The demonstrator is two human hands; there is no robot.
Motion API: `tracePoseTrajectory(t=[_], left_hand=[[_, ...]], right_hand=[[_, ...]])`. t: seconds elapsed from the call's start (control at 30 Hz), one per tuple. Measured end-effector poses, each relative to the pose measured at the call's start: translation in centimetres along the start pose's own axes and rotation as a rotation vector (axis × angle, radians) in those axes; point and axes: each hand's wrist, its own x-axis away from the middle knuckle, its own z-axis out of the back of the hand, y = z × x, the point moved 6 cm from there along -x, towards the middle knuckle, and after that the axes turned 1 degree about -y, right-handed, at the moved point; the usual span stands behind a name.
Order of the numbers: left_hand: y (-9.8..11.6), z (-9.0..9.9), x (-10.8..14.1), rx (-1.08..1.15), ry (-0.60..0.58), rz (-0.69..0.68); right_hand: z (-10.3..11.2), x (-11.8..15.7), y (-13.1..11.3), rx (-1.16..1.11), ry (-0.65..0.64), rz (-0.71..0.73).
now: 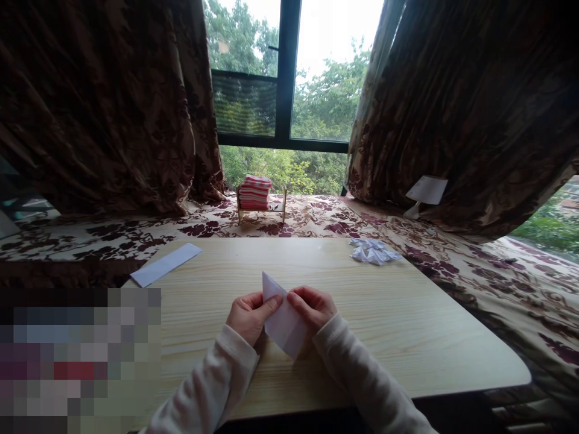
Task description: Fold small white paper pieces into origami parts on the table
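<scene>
A folded sheet of white paper (286,328) is held up between both hands above the table, one corner pointing upward and another down toward me. My left hand (250,313) pinches its left edge, thumb lying on the near face. On the other side my right hand (315,306) grips the upper right edge between thumb and fingers. The fingers behind the paper are partly hidden. Farther off at the right lies a cluster of folded white paper pieces (374,251). A flat white paper strip or stack (166,265) rests at the table's far left corner.
The pale wood table (384,337) has rounded corners. Behind it, a flower-patterned cloth (316,220) covers a ledge with a small wooden rack (261,210) of red-and-white folded cloths (256,193) and a white lamp (427,190). Pixelated blocks mask the lower left.
</scene>
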Motion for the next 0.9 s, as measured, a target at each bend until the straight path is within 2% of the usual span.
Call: tracePoseTrajectory(t=[0.2,0.4,0.73,0.9], left_hand=[[0.1,-0.1,0.0,-0.05,-0.007,-0.03],[1.2,0.0,0.1,-0.092,0.003,-0.089],[1.9,1.2,0.1,-0.046,0.212,-0.143],[1.7,1.7,-0.2,-0.006,0.262,-0.15]], right_hand=[[-0.3,-0.1,0.2,0.055,-0.033,0.052],[-0.6,0.3,0.1,0.096,-0.084,0.066],[-1.4,0.6,-0.5,0.126,-0.099,0.07],[-1.6,0.7,-0.4,0.133,-0.114,0.067]])
